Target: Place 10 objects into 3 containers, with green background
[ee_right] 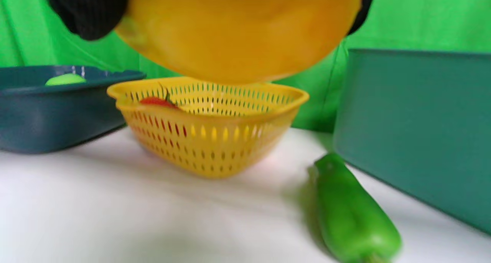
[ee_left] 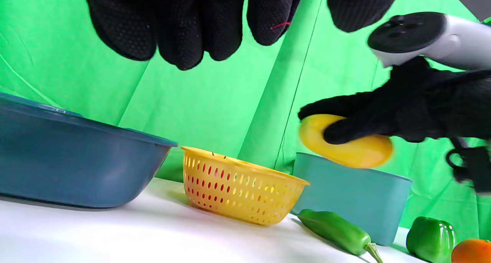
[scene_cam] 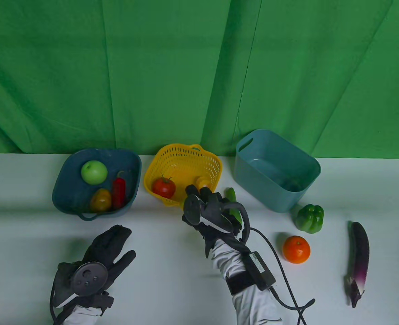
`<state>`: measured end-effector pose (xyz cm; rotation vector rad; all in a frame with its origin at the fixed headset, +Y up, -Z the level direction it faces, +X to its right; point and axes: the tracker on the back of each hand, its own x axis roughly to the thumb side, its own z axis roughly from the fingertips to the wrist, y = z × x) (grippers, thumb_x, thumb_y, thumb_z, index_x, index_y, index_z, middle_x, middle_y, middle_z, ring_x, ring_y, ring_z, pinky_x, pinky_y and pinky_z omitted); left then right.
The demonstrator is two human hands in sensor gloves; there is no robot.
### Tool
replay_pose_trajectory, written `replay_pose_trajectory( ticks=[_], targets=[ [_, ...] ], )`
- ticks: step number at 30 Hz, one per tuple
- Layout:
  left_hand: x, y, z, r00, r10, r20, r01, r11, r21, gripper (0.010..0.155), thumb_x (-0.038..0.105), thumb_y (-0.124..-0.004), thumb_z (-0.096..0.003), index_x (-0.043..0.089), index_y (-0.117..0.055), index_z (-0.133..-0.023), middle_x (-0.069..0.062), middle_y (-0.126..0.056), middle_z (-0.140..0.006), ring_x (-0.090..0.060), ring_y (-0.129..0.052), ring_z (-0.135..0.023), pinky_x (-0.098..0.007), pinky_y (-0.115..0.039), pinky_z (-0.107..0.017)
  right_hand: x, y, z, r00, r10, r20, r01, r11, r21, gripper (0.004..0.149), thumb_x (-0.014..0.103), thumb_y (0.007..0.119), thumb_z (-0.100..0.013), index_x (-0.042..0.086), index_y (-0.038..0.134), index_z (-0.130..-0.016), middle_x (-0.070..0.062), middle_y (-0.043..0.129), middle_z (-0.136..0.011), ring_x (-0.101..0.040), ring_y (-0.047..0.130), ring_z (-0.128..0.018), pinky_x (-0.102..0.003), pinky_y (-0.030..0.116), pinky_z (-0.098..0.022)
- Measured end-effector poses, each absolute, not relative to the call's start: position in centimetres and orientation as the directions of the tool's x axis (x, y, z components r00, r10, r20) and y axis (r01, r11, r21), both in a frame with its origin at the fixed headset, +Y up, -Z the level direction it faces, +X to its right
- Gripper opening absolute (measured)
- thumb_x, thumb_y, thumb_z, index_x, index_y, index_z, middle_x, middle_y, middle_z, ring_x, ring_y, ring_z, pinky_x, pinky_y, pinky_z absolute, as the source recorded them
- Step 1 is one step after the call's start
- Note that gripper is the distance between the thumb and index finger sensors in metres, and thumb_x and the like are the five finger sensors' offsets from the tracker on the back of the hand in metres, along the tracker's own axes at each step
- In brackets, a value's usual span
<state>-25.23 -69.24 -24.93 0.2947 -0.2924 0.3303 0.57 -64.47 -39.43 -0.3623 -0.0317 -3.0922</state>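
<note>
My right hand (scene_cam: 201,196) grips a yellow fruit (scene_cam: 202,182) (ee_left: 345,142) (ee_right: 238,33) above the front right rim of the yellow basket (scene_cam: 182,154) (ee_left: 241,190) (ee_right: 207,129). A red tomato (scene_cam: 163,187) lies in that basket. The dark blue basin (scene_cam: 67,189) holds a green apple (scene_cam: 94,172), a red chilli (scene_cam: 118,191) and a brownish fruit (scene_cam: 101,200). The teal tub (scene_cam: 277,169) stands at the right. My left hand (scene_cam: 113,247) rests flat on the table, holding nothing.
A green chilli (scene_cam: 232,199) (ee_right: 353,213) lies between the basket and the tub, partly under my right hand. A green bell pepper (scene_cam: 309,218), an orange (scene_cam: 296,249) and a purple eggplant (scene_cam: 358,260) lie on the white table at the right. A green curtain hangs behind.
</note>
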Motion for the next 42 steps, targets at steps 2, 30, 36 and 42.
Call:
replay_pose_trajectory(
  ticks=[2, 30, 36, 42],
  targets=[
    [-25.3, -69.1, -24.9, 0.904, 0.273, 0.328, -0.359, 0.902, 0.239, 0.067, 0.06, -0.063, -0.056, 0.026, -0.058, -0.114, -0.013, -0.07, -0.114, -0.038, -0.079, -0.099, -0.056, -0.073, -0.065, -0.3, -64.2, -40.7, -0.979, -0.001, 0.204, 0.003, -1.0, 0.01, 0.082, 0.058, 0.071, -0.052, 0.03, 0.029, -0.117, -0.015, 0.049, -0.12, -0.046, 0.063, -0.101, -0.064, 0.055, -0.075],
    [-25.7, -69.4, -25.0, 0.916, 0.268, 0.3, -0.344, 0.908, 0.238, 0.067, 0.06, -0.063, -0.0561, 0.026, -0.058, -0.114, -0.013, -0.07, -0.114, -0.038, -0.079, -0.1, -0.056, -0.073, -0.065, -1.6, -67.8, -44.8, -0.98, 0.039, 0.194, -0.061, -0.992, -0.109, 0.08, 0.063, 0.063, -0.051, 0.033, 0.029, -0.117, -0.013, 0.041, -0.124, -0.044, 0.053, -0.109, -0.069, 0.044, -0.079],
    [-25.8, -69.3, -25.0, 0.914, 0.274, 0.301, -0.35, 0.906, 0.238, 0.067, 0.06, -0.063, -0.0561, 0.026, -0.058, -0.114, -0.013, -0.07, -0.114, -0.038, -0.079, -0.1, -0.056, -0.073, -0.065, 1.0, -66.7, -43.8, -0.974, 0.128, 0.187, -0.153, -0.98, -0.126, 0.077, 0.063, 0.059, -0.054, 0.03, 0.031, -0.117, -0.016, 0.042, -0.123, -0.047, 0.053, -0.108, -0.07, 0.045, -0.077],
    [-25.7, -68.9, -24.8, 0.907, 0.278, 0.315, -0.362, 0.899, 0.249, 0.067, 0.06, -0.063, -0.0561, 0.026, -0.058, -0.114, -0.013, -0.07, -0.114, -0.037, -0.079, -0.1, -0.056, -0.073, -0.065, 4.6, -66.9, -42.8, -0.976, 0.167, 0.139, -0.187, -0.971, -0.147, 0.077, 0.063, 0.059, -0.054, 0.029, 0.031, -0.117, -0.017, 0.042, -0.123, -0.048, 0.053, -0.107, -0.07, 0.046, -0.076]
  ],
)
